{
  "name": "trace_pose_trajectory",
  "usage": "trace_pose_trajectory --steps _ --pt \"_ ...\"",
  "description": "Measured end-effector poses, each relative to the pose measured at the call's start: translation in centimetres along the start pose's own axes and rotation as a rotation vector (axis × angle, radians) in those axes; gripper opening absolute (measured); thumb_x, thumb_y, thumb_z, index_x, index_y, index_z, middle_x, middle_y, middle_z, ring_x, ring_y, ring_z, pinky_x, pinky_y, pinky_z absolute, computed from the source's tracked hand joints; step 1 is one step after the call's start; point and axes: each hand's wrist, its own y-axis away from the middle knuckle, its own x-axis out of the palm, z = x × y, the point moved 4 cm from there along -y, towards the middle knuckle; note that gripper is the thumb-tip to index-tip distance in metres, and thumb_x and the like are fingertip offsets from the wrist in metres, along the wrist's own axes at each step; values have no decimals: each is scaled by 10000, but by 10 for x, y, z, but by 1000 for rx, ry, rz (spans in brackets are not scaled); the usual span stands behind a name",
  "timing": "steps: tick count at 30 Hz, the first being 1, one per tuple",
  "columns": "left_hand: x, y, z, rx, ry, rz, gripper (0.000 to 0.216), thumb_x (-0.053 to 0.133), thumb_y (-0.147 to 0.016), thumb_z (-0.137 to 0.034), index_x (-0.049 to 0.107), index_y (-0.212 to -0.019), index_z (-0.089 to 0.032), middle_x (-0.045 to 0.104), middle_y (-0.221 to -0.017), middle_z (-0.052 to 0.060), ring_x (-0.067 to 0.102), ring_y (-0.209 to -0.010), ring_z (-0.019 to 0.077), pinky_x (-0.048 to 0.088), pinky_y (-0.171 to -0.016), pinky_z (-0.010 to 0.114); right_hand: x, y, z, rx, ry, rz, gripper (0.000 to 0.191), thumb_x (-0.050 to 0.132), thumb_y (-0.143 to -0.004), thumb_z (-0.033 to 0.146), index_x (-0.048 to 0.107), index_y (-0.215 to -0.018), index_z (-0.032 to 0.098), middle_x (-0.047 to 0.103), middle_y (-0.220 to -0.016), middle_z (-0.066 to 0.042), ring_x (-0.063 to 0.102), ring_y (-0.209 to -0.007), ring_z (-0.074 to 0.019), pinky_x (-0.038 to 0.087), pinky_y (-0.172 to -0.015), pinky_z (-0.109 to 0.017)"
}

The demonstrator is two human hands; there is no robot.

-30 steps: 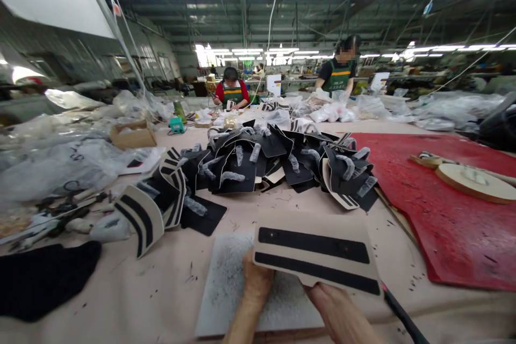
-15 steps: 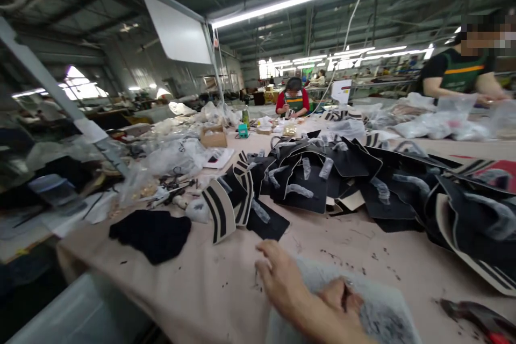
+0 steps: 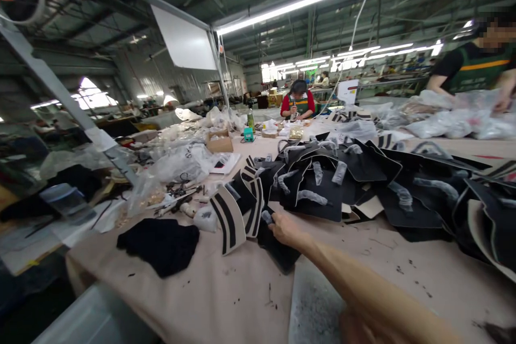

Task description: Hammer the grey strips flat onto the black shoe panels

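Note:
My right hand (image 3: pixel 287 230) reaches across to the left, its fingers closed at the plastic-wrapped handle of a black bag panel (image 3: pixel 282 252). This panel lies at the front left of a heap of black bag panels (image 3: pixel 330 193), several with handles in clear wrap. Just left of my fingers stand cream panels with black stripes (image 3: pixel 229 219). Under my right forearm, at the bottom edge, my left hand (image 3: pixel 357 328) shows only as a dim, blurred part; its fingers are hidden. Beside it lies a whitish tray-like piece (image 3: pixel 312 306) strewn with dark bits.
A dark cloth (image 3: pixel 159 244) lies on the table's front left. Behind it are loose tools (image 3: pixel 177 199), plastic bags (image 3: pixel 181 164) and a cardboard box (image 3: pixel 220 141). Across the table sits a co-worker (image 3: pixel 299 102); another person (image 3: pixel 471 72) stands at the right. A translucent bin (image 3: pixel 97 317) stands below the table edge.
My right hand has moved forward from above the whitish piece to the black panel, and its fingers have closed there. My left hand has slipped mostly out of view. The view has shifted slightly.

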Motion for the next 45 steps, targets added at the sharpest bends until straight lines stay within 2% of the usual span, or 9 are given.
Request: trace_pose_trajectory --steps 5,10,13,16,20,23,29,36,45 --pt "10 22 -10 135 -129 -108 180 516 -859 -157 686 -805 -180 705 -773 84 645 -754 234 478 -722 337 -86 52 -23 19 -62 -153 140 580 -894 288 629 -914 159 670 -924 -76 606 -894 -192 431 -808 -302" --pt "3 21 -17 193 -85 -105 217 518 -871 -277 701 -876 -161 722 -759 69 658 -713 223 483 -684 296 -156 171 -78 94 -205 -307 234 489 -888 282 591 -1071 178 638 -849 -9 571 -759 -147 409 -670 -249" --pt "1 20 -18 210 -74 -100 255 522 -891 -340 707 -895 -166 735 -779 63 670 -712 215 490 -674 279 -140 255 -114 179 -428 -425 453 502 -860 275 492 -1303 183 590 -771 24 542 -680 -137 412 -629 -250" --pt "-2 22 -19 214 -130 -152 280 570 -869 -404 710 -824 -166 718 -717 51 657 -662 207 494 -663 272 -87 317 -142 336 -599 -537 547 491 -867 302 432 -1397 178 544 -735 32 509 -628 -139 408 -595 -265" --pt "-4 22 -20 212 -170 -186 318 609 -840 -461 724 -830 -165 713 -702 43 662 -671 210 506 -673 270 -20 355 -157 463 -642 -601 598 473 -873 315 406 -1454 192 477 -684 50 491 -598 -150 423 -595 -282" --pt "-7 20 -21 183 -146 -178 326 642 -814 -470 735 -834 -159 731 -723 48 679 -700 219 514 -671 274 0 364 -156 462 -521 -600 612 432 -908 313 350 -1504 206 524 -686 33 532 -607 -173 448 -623 -300" --pt "15 12 -37 126 53 -13 319 696 -803 -436 741 -934 -148 771 -856 66 716 -835 229 549 -789 306 -7 366 -157 427 -364 -527 580 440 -866 226 396 -1443 207 671 -903 -48 659 -817 -218 492 -770 -330" --pt "65 3 -38 71 164 188 302 739 -772 -401 732 -921 -139 780 -833 75 727 -789 216 558 -763 301 -15 365 -162 432 -247 -473 172 458 -793 153 530 -937 214 611 -911 -44 598 -828 -197 428 -719 -295" --pt "62 11 -34 109 72 285 220 706 -808 -348 729 -924 -163 792 -862 77 736 -803 221 559 -749 291 -19 365 -160 427 -267 -457 78 479 -794 152 479 -828 223 550 -877 -24 543 -781 -174 368 -662 -282"
